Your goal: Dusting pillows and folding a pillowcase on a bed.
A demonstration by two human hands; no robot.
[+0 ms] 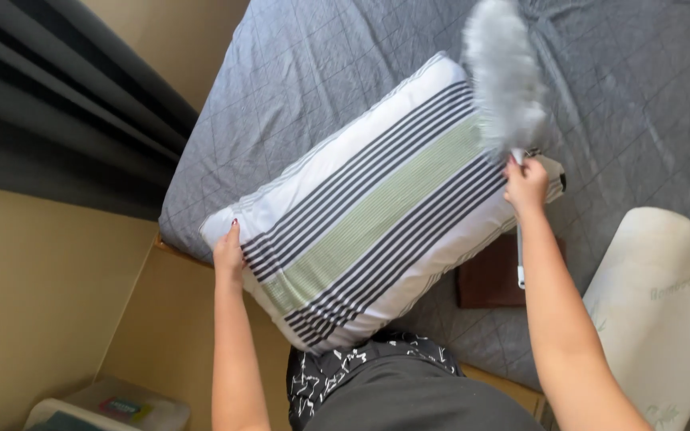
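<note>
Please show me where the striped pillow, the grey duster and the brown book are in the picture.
striped pillow (377,207), head view, on its green middle stripe.
grey duster (503,76), head view, on its fluffy head.
brown book (489,279), head view, on its cover.

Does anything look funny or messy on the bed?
Nothing is spilled or broken. The striped pillow sits crooked, tilted up off the grey bedspread, with the left hand gripping one corner. The right hand holds a fluffy grey duster at the opposite corner.

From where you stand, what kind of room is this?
Most likely a bedroom: a bed under a grey quilted cover, a striped pillow held up over it, a second white pillow beside it, and dark curtains along the wall.
</note>
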